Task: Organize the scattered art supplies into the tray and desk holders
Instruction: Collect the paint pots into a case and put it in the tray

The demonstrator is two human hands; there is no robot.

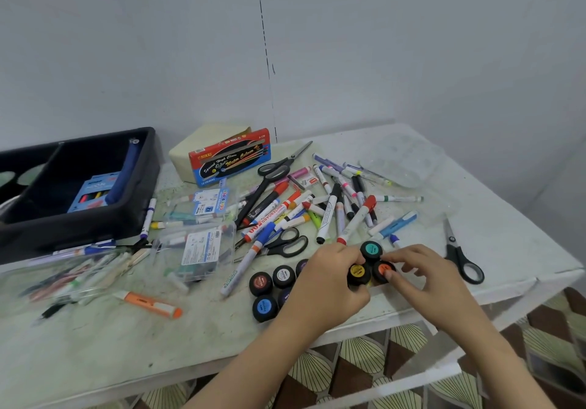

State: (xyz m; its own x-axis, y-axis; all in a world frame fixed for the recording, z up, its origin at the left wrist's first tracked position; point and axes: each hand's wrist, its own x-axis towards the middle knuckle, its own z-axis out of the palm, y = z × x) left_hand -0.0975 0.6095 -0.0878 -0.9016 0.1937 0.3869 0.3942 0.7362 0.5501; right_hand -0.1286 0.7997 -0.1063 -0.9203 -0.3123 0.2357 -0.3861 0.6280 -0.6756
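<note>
Three small black poster-paint jars cluster near the table's front edge: a teal-lidded jar [371, 249], a yellow-lidded jar [358, 272] and an orange-lidded jar [383, 270]. My left hand [329, 285] curls round the yellow jar. My right hand [425, 277] pinches the orange jar between thumb and fingers. To the left stand more jars, among them a brown one [260, 284], a white one [283, 275] and a blue one [265, 307]; others are partly hidden by my left hand. The dark tray [139, 205] sits at the back left.
A heap of markers [329, 209] and two scissors [285, 243] fills the table's middle. Another pair of scissors [459, 256] lies right. A red watercolour box [230, 158], clear pen cases [203, 247] and an orange marker [152, 304] lie left. The table edge runs just below my hands.
</note>
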